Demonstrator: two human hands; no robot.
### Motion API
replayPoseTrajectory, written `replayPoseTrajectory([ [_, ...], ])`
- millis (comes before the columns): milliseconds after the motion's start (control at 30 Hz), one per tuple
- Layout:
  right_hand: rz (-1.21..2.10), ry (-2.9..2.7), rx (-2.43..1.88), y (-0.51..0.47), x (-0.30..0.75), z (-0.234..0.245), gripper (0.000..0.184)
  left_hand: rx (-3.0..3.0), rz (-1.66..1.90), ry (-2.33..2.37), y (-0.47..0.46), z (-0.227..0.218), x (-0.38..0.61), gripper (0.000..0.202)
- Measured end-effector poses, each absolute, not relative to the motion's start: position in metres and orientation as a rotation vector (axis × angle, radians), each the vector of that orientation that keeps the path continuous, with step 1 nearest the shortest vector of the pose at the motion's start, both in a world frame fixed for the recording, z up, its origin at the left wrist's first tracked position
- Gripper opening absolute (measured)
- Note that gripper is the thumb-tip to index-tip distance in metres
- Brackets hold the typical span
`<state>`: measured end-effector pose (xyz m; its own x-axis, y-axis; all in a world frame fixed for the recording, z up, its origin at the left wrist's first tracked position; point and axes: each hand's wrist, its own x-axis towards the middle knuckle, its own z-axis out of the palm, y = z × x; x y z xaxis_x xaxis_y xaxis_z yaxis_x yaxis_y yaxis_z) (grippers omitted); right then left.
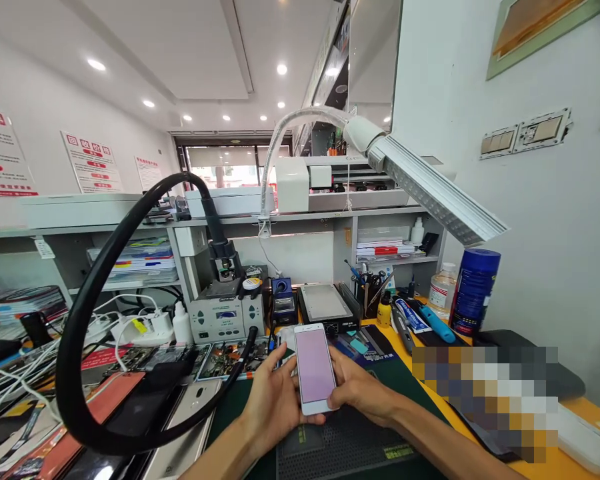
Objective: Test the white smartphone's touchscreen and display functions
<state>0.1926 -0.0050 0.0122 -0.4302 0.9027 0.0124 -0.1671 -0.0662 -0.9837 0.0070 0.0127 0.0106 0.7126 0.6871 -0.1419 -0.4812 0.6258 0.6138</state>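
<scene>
A white smartphone (314,367) with a lit pinkish screen is held upright above the workbench, near the middle of the view. My left hand (273,399) grips its left edge, the thumb near the bottom of the phone. My right hand (359,391) closes round its right edge and back. Below the phone lies a dark work mat (337,445) on a green cutting mat.
A thick black hose (87,313) arcs over the left of the bench from a grey rework station (224,315). A white gooseneck lamp (430,190) hangs at upper right. A hot plate (324,304), tool cup (369,289), blue can (474,291) and loose phones (190,417) surround the mat.
</scene>
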Motion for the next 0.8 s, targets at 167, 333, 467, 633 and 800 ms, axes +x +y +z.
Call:
replayPoseTrajectory([
  [167, 1.739, -1.419, -0.824, -0.0056, 0.1939, 0.0117, 0.095, 0.592, 0.704, 0.39, 0.0118, 0.0084, 0.0078, 0.054],
  [333, 1.735, -1.411, -0.762, -0.0046, 0.1932, 0.0056, 0.089, 0.586, 0.703, 0.437, 0.0138, 0.0067, 0.0097, 0.056],
  [467, 1.769, -1.414, -0.751, -0.0052, 0.1928, 0.0079, 0.095, 0.587, 0.707, 0.445, 0.0156, 0.0066, 0.0112, 0.055],
  [633, 1.774, -1.395, -0.805, -0.0071, 0.1903, 0.0131, 0.094, 0.601, 0.684, 0.477, 0.0177, 0.0041, 0.0121, 0.058],
  [800, 1.713, -1.397, -0.837, -0.0069, 0.1887, 0.0137, 0.088, 0.645, 0.683, 0.477, 0.0158, 0.0048, 0.0135, 0.058],
])
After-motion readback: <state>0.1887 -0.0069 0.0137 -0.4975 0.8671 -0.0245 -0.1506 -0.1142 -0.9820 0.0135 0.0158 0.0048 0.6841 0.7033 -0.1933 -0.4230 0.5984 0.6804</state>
